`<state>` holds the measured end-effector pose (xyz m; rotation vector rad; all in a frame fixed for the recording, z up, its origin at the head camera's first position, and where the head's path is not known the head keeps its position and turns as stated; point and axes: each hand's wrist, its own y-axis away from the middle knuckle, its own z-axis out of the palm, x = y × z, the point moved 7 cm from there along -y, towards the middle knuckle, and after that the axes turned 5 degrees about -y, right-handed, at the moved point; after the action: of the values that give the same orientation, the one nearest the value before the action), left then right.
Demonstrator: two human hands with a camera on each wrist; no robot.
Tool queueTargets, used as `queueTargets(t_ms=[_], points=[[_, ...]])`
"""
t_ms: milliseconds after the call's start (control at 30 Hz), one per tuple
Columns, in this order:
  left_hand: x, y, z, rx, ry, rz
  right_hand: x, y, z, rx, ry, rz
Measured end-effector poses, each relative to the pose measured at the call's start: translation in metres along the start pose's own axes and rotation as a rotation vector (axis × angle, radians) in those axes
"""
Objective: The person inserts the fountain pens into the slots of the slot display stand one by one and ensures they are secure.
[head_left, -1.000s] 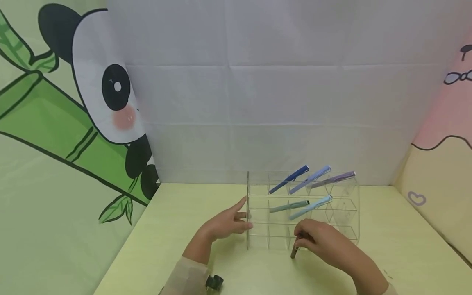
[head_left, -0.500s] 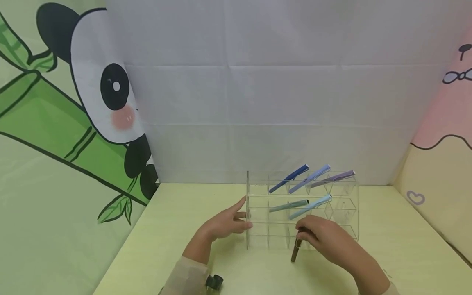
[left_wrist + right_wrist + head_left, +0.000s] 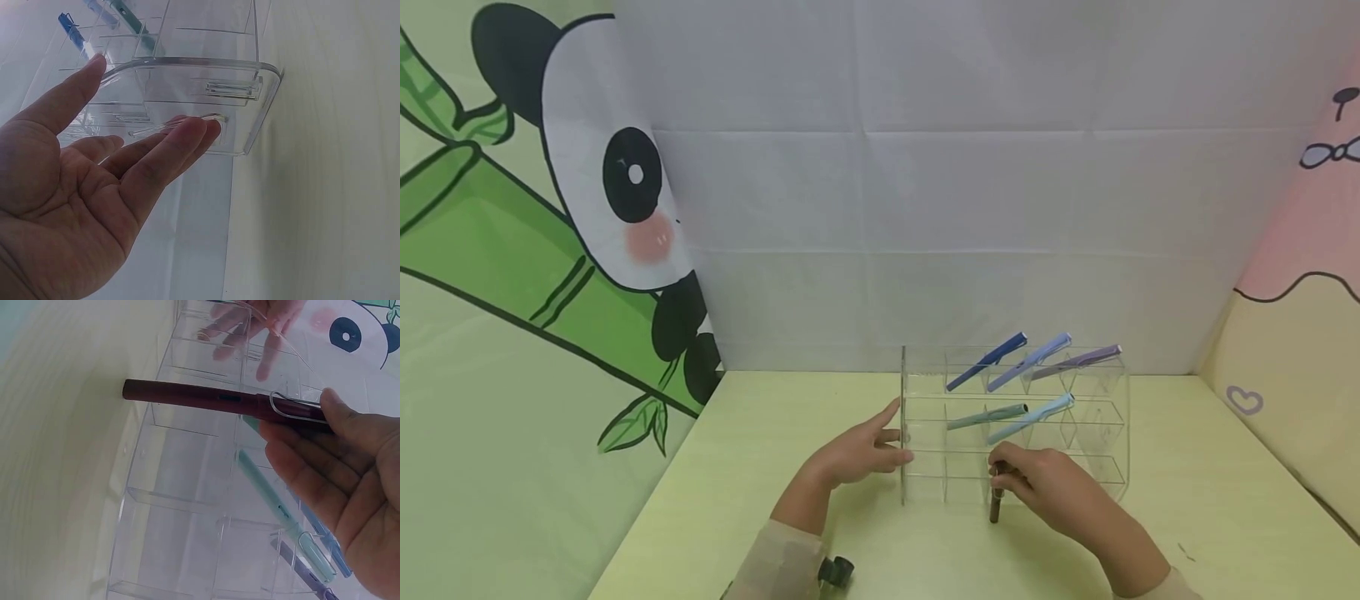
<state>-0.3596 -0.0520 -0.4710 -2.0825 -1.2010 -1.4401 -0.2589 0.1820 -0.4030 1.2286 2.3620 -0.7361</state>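
Note:
A clear acrylic pen rack (image 3: 925, 467) with tiered compartments stands on the table. My left hand (image 3: 857, 454) is at its left side, fingers extended, fingertips right at the side panel (image 3: 181, 94). My right hand (image 3: 1060, 492) pinches a dark maroon pen (image 3: 187, 397) by its clipped cap end, thumb against fingers. In the head view the pen points down, nearly upright, in front of the lowest row. The top row bears a dark blue pen (image 3: 987, 362), a periwinkle pen (image 3: 1030, 362) and a purple pen (image 3: 1078, 362). A green pen (image 3: 988, 416) and a light blue pen (image 3: 1032, 418) lean in the middle row.
The pale yellow table (image 3: 752, 425) extends to both sides of the rack. A white cloth backdrop (image 3: 880, 208) hangs behind it. Printed panels flank the table, the left one with a panda (image 3: 602, 167). A small black object (image 3: 837, 572) sits by the left sleeve.
My right hand has shifted slightly left with the maroon pen, which now stands more upright. The left hand keeps its place at the rack's side, and the racked pens are unmoved.

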Motion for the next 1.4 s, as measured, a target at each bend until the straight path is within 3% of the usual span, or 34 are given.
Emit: queueTargets(t_ms=[767, 967, 1200, 1400], points=[[-0.001, 0.005, -0.001, 0.001, -0.002, -0.007, 0.005, -0.006, 0.016, 0.054, 0.047, -0.006], [-0.001, 0.005, 0.0, -0.002, 0.001, -0.002, 0.011, -0.005, 0.017, 0.011, 0.027, 0.025], [0.001, 0.004, 0.0, -0.003, 0.0, 0.002, 0.039, 0.005, -0.016, -0.022, -0.219, 0.123], [0.003, 0.003, 0.0, -0.008, 0.001, 0.007, 0.069, 0.028, -0.07, 0.14, -0.336, 0.141]])
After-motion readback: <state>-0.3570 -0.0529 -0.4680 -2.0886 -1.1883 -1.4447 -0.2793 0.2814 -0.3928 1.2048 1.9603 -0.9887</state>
